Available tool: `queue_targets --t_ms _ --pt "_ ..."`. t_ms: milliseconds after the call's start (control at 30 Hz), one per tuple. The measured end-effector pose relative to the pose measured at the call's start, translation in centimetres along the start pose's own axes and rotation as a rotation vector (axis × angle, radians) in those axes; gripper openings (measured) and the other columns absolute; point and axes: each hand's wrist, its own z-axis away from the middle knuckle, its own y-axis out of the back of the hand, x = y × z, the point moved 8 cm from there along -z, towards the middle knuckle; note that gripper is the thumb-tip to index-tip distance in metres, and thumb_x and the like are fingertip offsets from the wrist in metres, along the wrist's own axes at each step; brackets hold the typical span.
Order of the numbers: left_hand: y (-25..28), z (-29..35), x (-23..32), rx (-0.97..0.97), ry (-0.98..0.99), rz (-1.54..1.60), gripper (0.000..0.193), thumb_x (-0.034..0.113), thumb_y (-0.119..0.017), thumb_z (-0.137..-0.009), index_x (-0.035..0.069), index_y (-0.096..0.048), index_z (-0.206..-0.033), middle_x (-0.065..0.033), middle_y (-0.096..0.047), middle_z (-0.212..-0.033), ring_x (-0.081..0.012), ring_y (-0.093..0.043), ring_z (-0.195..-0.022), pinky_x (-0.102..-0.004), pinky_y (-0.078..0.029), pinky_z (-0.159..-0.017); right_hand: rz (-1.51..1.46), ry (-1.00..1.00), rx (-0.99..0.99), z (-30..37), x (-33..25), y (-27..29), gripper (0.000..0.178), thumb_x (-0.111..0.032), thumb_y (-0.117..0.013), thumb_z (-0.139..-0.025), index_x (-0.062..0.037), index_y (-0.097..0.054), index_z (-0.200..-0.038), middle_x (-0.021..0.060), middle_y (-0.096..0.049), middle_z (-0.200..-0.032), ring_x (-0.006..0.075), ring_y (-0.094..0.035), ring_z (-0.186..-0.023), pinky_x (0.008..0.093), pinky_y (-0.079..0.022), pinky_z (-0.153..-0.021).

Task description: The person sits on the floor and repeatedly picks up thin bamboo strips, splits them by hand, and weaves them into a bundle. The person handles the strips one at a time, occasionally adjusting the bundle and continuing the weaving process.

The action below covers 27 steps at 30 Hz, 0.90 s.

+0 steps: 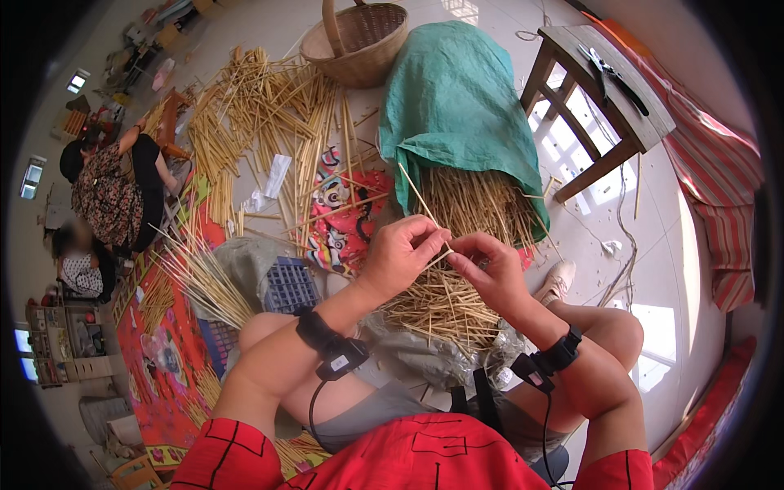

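In front of my lap, my left hand and my right hand meet with fingertips pinched together. Between them is a thin straw stalk, which slants up and left out of my fingers. A short piece of stalk also shows low between the hands, and I cannot tell if it is the same one. Just beyond and below my hands lies a big heap of cut straw. More straw spills from the mouth of a green woven sack.
Loose straw is spread over the floor at far left. A wicker basket stands at the back. On the right, a wooden stool bears pliers. A blue plastic crate is left of my knee. Two people sit farther left.
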Motion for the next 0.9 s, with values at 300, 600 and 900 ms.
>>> queue_targets --t_ms 300,600,900 --pt "0.2 -0.2 -1.8 0.037 0.166 0.192 0.019 0.015 -0.055 -0.095 -0.001 -0.062 -0.086 -0.0007 -0.057 -0.068 -0.0054 -0.05 -0.059 -0.0214 -0.041 -0.054 -0.347 -0.244 0.051 -0.2 3.0 0.7 0.012 -0.012 -0.057 -0.094 0.0001 -0.058 -0.093 0.0012 -0.062 -0.079 0.0063 -0.055 -0.065 0.0211 -0.046 -0.059" --pt "3.3 -0.9 -3.4 0.299 0.207 0.427 0.022 0.019 -0.047 -0.099 0.003 -0.058 -0.087 0.0017 -0.051 -0.068 -0.0026 -0.041 -0.053 -0.018 -0.032 -0.047 -0.426 -0.411 0.252 0.2 6.9 1.9 0.013 -0.014 -0.042 -0.1 -0.0015 -0.043 -0.095 0.0106 -0.064 -0.08 0.0147 -0.062 -0.066 0.0258 -0.051 -0.059" --pt "10.0 -2.0 -1.8 0.459 0.074 0.308 0.025 0.021 -0.045 -0.1 0.003 -0.056 -0.086 0.0012 -0.051 -0.068 -0.0031 -0.041 -0.053 -0.0188 -0.033 -0.048 0.531 -0.312 -0.494 2.1 8.1 -0.4 0.034 -0.028 -0.05 -0.095 0.0025 -0.064 -0.087 0.0151 -0.066 -0.078 0.0219 -0.065 -0.078 0.0339 -0.05 -0.07"
